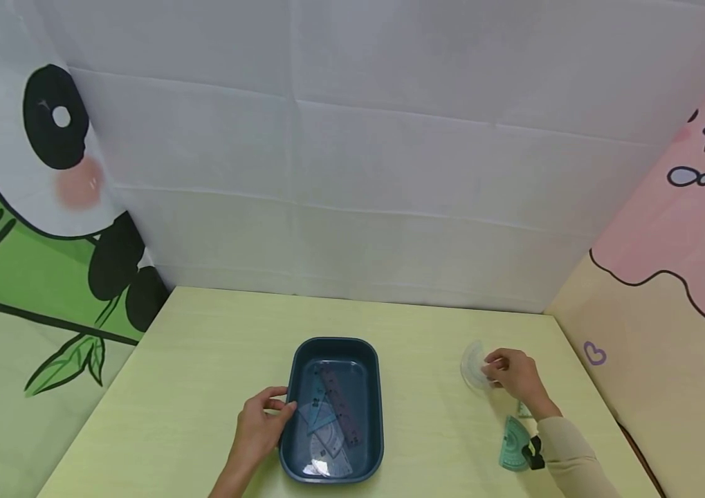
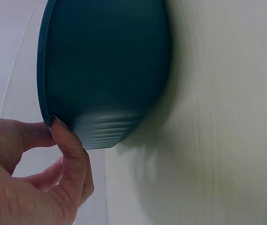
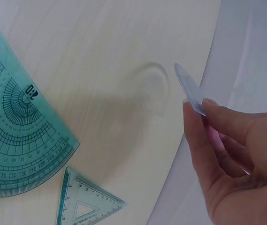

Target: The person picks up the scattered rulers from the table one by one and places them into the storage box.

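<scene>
My left hand (image 1: pixel 259 423) pinches the left rim of a dark blue plastic tray (image 1: pixel 380 422); the left wrist view shows thumb and finger on that rim. Inside the tray lie a dark purplish ruler (image 1: pixel 341 408), a blue set square (image 1: pixel 317 398) and clear drawing pieces, overlapping. To the right, my right hand (image 1: pixel 516 373) holds a clear protractor (image 1: pixel 471 366) by its edge, above the table. In the right wrist view this protractor (image 3: pixel 188 88) is nearly edge-on between thumb and finger. Below that hand lie a green protractor (image 3: pixel 18 126) and a small green-tinted set square (image 3: pixel 67 201).
The pale yellow table (image 1: pixel 203 360) meets a white cloth wall (image 1: pixel 352 228) at the back. Printed cartoon panels stand at both sides. A black strap (image 1: pixel 534 453) on the right wrist partly overlaps the green protractor in the head view.
</scene>
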`<state>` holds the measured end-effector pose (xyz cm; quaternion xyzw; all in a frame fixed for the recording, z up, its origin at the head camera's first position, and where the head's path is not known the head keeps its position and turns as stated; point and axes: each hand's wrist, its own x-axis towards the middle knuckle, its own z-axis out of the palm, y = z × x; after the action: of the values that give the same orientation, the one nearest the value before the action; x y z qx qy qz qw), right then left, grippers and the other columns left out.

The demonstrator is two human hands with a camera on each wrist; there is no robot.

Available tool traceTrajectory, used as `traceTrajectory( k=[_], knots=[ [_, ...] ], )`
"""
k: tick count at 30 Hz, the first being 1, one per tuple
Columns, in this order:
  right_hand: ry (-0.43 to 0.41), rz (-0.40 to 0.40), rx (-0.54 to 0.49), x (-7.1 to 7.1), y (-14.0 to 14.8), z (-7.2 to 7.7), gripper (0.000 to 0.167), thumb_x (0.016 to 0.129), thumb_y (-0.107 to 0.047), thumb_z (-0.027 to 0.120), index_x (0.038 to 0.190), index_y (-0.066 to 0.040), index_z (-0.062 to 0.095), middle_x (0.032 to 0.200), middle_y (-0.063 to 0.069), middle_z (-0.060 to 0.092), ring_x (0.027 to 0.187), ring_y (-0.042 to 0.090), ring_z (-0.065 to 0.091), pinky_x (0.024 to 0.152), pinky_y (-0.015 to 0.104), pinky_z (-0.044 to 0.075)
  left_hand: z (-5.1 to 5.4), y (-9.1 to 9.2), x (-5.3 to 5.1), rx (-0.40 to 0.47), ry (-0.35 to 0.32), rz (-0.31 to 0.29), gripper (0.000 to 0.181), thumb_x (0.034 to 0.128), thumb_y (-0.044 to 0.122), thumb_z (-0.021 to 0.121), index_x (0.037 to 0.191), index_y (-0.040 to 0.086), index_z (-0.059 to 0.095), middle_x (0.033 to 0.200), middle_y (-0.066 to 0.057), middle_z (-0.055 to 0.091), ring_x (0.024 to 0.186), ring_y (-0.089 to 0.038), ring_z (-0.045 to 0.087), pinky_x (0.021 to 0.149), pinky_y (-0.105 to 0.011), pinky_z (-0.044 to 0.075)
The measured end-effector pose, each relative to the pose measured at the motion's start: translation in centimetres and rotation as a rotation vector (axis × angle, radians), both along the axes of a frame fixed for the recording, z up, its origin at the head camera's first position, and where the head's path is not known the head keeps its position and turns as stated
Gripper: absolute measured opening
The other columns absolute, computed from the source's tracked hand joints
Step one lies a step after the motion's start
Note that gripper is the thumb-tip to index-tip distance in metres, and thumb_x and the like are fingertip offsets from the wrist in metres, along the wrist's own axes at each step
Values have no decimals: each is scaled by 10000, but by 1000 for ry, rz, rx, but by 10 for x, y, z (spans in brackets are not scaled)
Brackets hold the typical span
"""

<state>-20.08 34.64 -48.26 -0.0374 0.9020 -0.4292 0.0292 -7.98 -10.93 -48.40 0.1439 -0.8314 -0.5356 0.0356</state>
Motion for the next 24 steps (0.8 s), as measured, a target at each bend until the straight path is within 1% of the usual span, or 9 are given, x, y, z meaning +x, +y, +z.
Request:
traceTrajectory(
  k=[3, 8, 15, 20, 24],
  knots=[
    [-2, 4, -1, 0, -3, 0, 178, 921, 54, 701, 1068, 144, 654, 889, 172, 701, 742, 298, 725, 664, 418, 609, 1, 0, 0, 0, -20, 12, 350, 907, 104, 756, 1220, -27, 669, 838, -61, 660, 644, -167, 635, 527, -311, 490],
    [-7, 11, -1, 1, -7, 1, 186, 926, 48, 702, 1078, 143, 651, 887, 158, 698, 759, 314, 727, 666, 413, 609, 2, 0, 0, 3, -19, 10, 352, 905, 103, 757, 1219, -25, 663, 841, -66, 661, 649, -178, 640, 531, -315, 490],
    [-1, 25, -19, 2, -17, 9, 195, 931, 39, 701, 1089, 143, 652, 891, 158, 698, 760, 306, 727, 679, 428, 609, 2, 0, 0, 6, -15, 8, 367, 906, 111, 763, 1229, -25, 654, 847, -62, 662, 647, -172, 634, 534, -313, 484],
    [-13, 24, -39, 4, -24, 13, 199, 931, 37, 704, 1097, 136, 656, 910, 164, 709, 778, 297, 734, 697, 438, 609, 2, 0, 0, 2, -19, 9, 366, 904, 112, 763, 1227, -21, 654, 851, -65, 664, 650, -167, 630, 546, -316, 485],
    [-21, 36, -34, 5, -30, 18, 200, 937, 15, 709, 1101, 118, 661, 921, 153, 712, 785, 282, 734, 705, 434, 609, 3, 0, 0, -2, -21, 6, 366, 903, 114, 763, 1225, -20, 654, 854, -64, 663, 657, -163, 629, 554, -319, 486]
  ],
)
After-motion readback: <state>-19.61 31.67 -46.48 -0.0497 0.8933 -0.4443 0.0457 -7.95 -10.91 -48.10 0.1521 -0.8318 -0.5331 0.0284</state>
